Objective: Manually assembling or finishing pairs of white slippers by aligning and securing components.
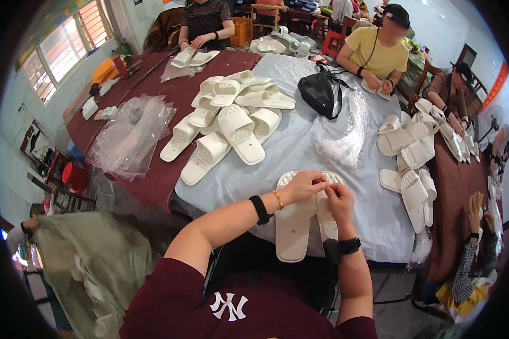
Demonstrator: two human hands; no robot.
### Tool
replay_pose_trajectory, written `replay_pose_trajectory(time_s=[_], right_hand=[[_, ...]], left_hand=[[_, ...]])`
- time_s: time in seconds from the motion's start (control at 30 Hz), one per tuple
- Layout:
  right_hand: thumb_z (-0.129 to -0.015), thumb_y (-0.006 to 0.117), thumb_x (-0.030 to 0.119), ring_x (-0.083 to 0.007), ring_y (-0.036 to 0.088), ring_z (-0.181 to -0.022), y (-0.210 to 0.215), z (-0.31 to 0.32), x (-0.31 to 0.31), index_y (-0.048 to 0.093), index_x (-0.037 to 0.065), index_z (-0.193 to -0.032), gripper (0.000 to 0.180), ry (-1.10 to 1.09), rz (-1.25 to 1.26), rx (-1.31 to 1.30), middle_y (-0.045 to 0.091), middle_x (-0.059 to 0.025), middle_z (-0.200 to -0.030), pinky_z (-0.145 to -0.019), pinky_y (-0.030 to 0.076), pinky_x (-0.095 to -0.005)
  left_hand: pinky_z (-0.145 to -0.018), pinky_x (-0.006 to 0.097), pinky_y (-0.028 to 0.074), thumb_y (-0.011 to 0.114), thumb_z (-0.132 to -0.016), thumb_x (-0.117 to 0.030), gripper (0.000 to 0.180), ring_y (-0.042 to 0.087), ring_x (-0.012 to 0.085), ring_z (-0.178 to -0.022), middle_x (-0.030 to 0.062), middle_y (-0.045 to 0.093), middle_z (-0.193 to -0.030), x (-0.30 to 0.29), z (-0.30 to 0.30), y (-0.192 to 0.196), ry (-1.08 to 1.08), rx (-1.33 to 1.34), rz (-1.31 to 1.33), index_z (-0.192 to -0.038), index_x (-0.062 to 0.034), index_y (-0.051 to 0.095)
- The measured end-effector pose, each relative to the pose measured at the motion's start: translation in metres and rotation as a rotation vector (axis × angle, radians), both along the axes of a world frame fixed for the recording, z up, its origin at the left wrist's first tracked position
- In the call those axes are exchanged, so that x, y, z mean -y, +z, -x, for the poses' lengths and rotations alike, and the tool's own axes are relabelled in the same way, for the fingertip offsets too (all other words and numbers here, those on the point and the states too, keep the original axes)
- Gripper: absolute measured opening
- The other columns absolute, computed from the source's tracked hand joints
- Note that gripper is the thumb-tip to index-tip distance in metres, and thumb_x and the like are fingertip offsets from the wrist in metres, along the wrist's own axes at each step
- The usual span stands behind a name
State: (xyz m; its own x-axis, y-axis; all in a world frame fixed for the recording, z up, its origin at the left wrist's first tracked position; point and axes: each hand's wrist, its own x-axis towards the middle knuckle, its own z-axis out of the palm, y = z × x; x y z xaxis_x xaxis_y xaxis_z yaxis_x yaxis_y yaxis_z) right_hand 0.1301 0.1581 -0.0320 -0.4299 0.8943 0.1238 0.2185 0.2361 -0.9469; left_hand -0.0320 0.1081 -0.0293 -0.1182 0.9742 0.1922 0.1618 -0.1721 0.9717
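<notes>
A pair of off-white slippers lies at the table's near edge, toes away from me; the left slipper [293, 234] shows most of its sole. The right slipper [327, 219] is partly covered by my right hand and wrist. My left hand [304, 186] bends over the straps with its fingertips pinched together. Close against it, my right hand [340, 202] is pinched too, over the right slipper's strap. Whatever is between the fingertips is too small to make out. Farther off on the table lies a bundle of thin clear-white strands [348, 135].
A heap of white slippers [223, 118] fills the table's left middle, beside clear plastic bags [133, 135]. More slippers [413, 195] lie at the right. A black bag [319, 93] sits toward the back. Several people work around the table, one in a yellow shirt [376, 51].
</notes>
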Motion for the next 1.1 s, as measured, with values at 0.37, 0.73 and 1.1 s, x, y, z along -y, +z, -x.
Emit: replay_pose_trajectory(time_s=[0.37, 0.73, 1.1], right_hand=[[-0.090, 0.057, 0.008, -0.0050, 0.045, -0.064, 0.004, -0.063, -0.021, 0.067, -0.001, -0.092, 0.013, -0.253, -0.092, -0.207, 0.058, 0.0025, -0.073, -0.056, 0.037, -0.0202], [-0.082, 0.056, 0.010, -0.0331, 0.061, -0.083, -0.004, -0.212, -0.124, 0.056, -0.003, -0.112, 0.033, -0.991, -0.769, 0.388, 0.065, -0.0158, -0.093, -0.081, 0.048, -0.0396], [-0.083, 0.064, 0.015, -0.0117, 0.056, -0.067, 0.006, -0.222, -0.131, 0.063, -0.002, -0.098, 0.022, -0.679, 0.032, -0.170, 0.063, -0.0051, -0.079, -0.060, 0.045, -0.0269]], left_hand=[[-0.068, 0.026, 0.049, 0.059, -0.088, -0.014, 0.016, 0.061, 0.0095, -0.076, 0.0044, 0.069, -0.082, -0.001, 0.061, 0.083, 0.109, -0.226, -0.158, -0.089, -0.0015, 0.070], [-0.072, 0.019, 0.046, 0.059, -0.093, -0.018, 0.025, 0.058, 0.0063, -0.082, 0.0020, 0.064, -0.095, 0.000, 0.235, 0.240, 0.584, -0.225, -0.259, -0.111, -0.0016, 0.064], [-0.089, 0.030, 0.044, 0.062, -0.082, -0.005, 0.027, 0.059, 0.0196, -0.101, 0.0076, 0.063, -0.107, 0.091, 0.026, 0.275, -0.048, -0.788, -0.316, -0.108, -0.0011, 0.062]])
